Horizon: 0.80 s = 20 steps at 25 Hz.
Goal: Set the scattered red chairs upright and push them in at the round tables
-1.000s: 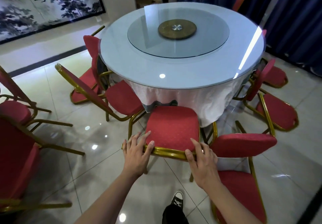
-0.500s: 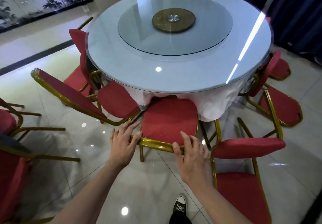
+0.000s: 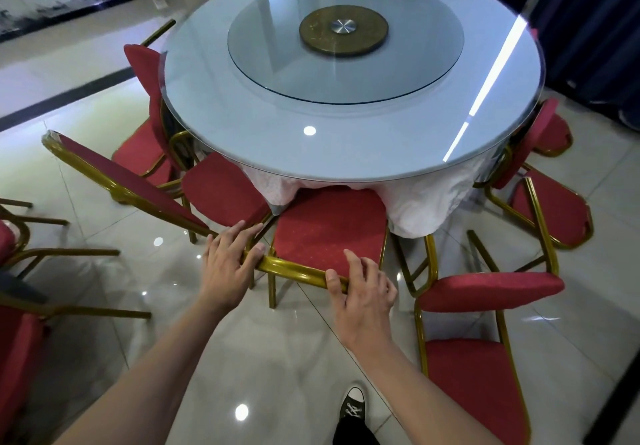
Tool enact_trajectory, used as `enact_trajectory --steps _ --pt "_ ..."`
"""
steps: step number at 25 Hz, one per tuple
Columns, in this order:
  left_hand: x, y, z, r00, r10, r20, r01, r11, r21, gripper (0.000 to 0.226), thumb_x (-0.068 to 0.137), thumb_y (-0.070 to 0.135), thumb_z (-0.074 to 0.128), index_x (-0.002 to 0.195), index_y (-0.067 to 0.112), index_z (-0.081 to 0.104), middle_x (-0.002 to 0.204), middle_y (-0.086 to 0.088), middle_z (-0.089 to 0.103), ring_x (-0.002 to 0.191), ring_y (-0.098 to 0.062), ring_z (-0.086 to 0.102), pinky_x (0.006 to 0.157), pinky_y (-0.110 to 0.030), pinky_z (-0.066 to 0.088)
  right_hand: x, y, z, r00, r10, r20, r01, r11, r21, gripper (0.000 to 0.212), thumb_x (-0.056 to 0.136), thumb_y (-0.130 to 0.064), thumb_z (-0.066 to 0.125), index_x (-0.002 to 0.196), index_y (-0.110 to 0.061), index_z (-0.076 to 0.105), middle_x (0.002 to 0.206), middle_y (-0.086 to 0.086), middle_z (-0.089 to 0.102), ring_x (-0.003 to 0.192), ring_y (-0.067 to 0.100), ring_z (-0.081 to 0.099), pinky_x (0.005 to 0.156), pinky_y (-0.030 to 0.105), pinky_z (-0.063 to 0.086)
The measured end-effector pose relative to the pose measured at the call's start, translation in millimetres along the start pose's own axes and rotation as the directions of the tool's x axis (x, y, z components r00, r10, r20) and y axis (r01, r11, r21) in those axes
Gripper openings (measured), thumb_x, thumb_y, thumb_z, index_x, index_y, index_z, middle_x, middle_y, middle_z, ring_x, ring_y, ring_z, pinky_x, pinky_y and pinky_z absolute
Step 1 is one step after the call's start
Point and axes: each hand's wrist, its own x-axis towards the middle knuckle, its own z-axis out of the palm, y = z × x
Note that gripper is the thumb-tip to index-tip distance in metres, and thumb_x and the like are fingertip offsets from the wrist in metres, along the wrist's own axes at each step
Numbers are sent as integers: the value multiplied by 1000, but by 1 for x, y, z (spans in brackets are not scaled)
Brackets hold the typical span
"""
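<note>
A red chair (image 3: 329,233) with a gold frame stands upright in front of me, its far part under the white cloth of the round glass-topped table (image 3: 242,125). My left hand (image 3: 230,264) presses on the left end of the chair's near gold rail with fairly straight fingers. My right hand (image 3: 362,288) holds the rail's right end, thumb across the rail and curled fingers on the red pad. To the left another red chair (image 3: 138,184) leans tilted against the table. At the right a further red chair (image 3: 485,340) stands clear of the table.
More red chairs stand around the table: one at the far left (image 3: 145,98), two at the right (image 3: 561,209). Others with legs sticking out sit at the left edge (image 3: 20,340). A glass turntable (image 3: 343,35) tops the table. My shoe (image 3: 353,410) is on the glossy tiled floor.
The chair under my hands has slid further in under the table's cloth, and I have moved closer to the table. My right hand's fingers have curled over the rail.
</note>
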Motion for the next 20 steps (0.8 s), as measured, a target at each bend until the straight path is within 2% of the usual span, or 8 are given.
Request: enact_trajectory --steps 5,10,13,17,20 --pt "-2 4 -3 999 -20 48 19 999 28 84 85 83 5 145 40 46 157 0 37 149 -20 24 124 -50 8 1 2 -1 1000 -7 4 7 1000 2 75 96 -75 7 150 -33 38 143 0 47 133 22 43 117 53 21" --pt "-16 18 -7 993 -72 97 57 987 151 77 91 66 1 157 34 25 164 -3 27 154 -24 11 125 -47 10 -1 2 -6 999 -9 48 8 1000 7 72 96 -75 8 150 -35 35 142 -1 46 131 21 43 117 54 24" --pt "-29 32 -10 996 -22 85 8 986 168 70 96 59 -3 159 36 16 163 -1 28 154 -23 13 125 -45 8 -3 3 -13 995 -13 95 14 1000 -16 68 98 -74 9 152 -38 29 144 0 44 132 22 43 116 52 26" --pt "-48 56 -20 993 55 105 -78 969 234 71 94 61 -7 159 39 11 166 1 21 155 -22 5 125 -44 1 -7 8 -31 971 -85 223 97 994 -43 68 95 -75 4 157 -47 9 152 2 35 139 23 37 118 51 25" --pt "-63 65 -31 985 126 114 -153 950 271 71 94 60 -5 160 37 9 167 -1 19 156 -24 3 125 -45 -1 -14 8 -44 969 -129 210 143 988 -56 70 93 -75 1 158 -48 3 156 3 31 144 25 31 121 49 18"
